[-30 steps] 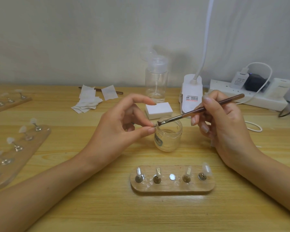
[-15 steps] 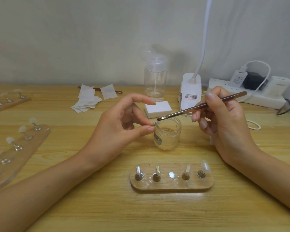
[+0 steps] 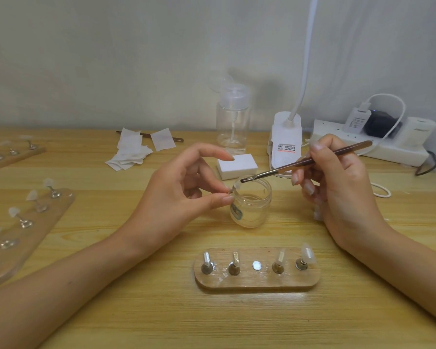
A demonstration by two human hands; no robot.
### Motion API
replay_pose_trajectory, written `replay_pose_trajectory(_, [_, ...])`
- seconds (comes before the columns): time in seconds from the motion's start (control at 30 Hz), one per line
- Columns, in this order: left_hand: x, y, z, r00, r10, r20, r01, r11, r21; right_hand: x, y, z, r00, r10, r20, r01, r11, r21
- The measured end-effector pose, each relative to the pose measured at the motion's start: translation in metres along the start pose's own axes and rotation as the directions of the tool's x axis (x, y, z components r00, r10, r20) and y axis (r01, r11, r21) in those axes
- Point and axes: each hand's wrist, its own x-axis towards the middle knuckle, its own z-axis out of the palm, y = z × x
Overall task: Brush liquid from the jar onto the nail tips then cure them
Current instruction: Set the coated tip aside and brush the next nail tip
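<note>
One wood-grain table [image 3: 161, 318], pale wall [image 3: 111, 59] behind — jar [image 3: 252, 207], power strip [image 3: 388, 149], wipes [image 3: 131, 152]

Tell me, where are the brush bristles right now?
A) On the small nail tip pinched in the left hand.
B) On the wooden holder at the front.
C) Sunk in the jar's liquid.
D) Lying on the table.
A: the brush bristles meet the nail tip that the left hand pinches, above the jar rim, clear of the liquid.

A brown-handled brush [image 3: 312, 161], clear glass jar [image 3: 251, 205], white wipes [image 3: 131, 153] and pale wood-grained table [image 3: 161, 311].
</note>
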Motion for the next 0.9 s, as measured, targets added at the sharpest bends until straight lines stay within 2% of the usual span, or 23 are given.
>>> replay_pose_trajectory(0.1, [0.0004,-0.0002,0.0002,1.000,-0.004,0.000,0.004,1.000,0.002,-0.0011,-0.0012,0.0022,0.996,-0.041,0.082,0.039,0.999,0.022])
replay_pose_trajectory(0.27, [0.0001,-0.0010,0.0002,1.000,-0.003,0.006,0.003,1.000,-0.003,-0.0008,0.0008,-0.0008,1.000,0.011,-0.004,-0.011,0.999,-0.039])
replay_pose_trajectory(0.4, [0.0003,-0.0012,-0.0002,1.000,-0.006,0.009,0.006,1.000,-0.007,-0.0021,-0.0013,0.0016,0.996,-0.039,0.086,0.039,0.999,-0.006])
replay_pose_trajectory(0.53, [0.0001,-0.0007,-0.0004,1.000,-0.004,0.013,0.004,1.000,-0.013,-0.0009,-0.0004,-0.0002,1.000,0.024,-0.008,-0.025,0.999,-0.047])
replay_pose_trajectory(0.63, [0.0001,-0.0009,-0.0002,1.000,-0.007,0.008,0.007,1.000,-0.010,-0.0019,-0.0028,0.0013,0.999,-0.025,0.041,0.024,1.000,0.018])
replay_pose_trajectory(0.7, [0.0000,-0.0007,-0.0004,1.000,-0.010,0.007,0.010,1.000,-0.014,-0.0026,-0.0029,0.0030,0.996,-0.033,0.080,0.034,0.999,-0.003])
replay_pose_trajectory(0.8, [-0.0002,-0.0006,-0.0003,1.000,-0.010,0.010,0.011,1.000,-0.013,-0.0009,-0.0001,0.0008,1.000,0.028,0.012,-0.027,0.998,-0.063])
replay_pose_trajectory(0.9, [-0.0004,-0.0010,-0.0002,1.000,-0.006,0.012,0.006,1.000,-0.013,-0.0007,-0.0006,0.0000,1.000,-0.009,0.011,0.009,1.000,0.006])
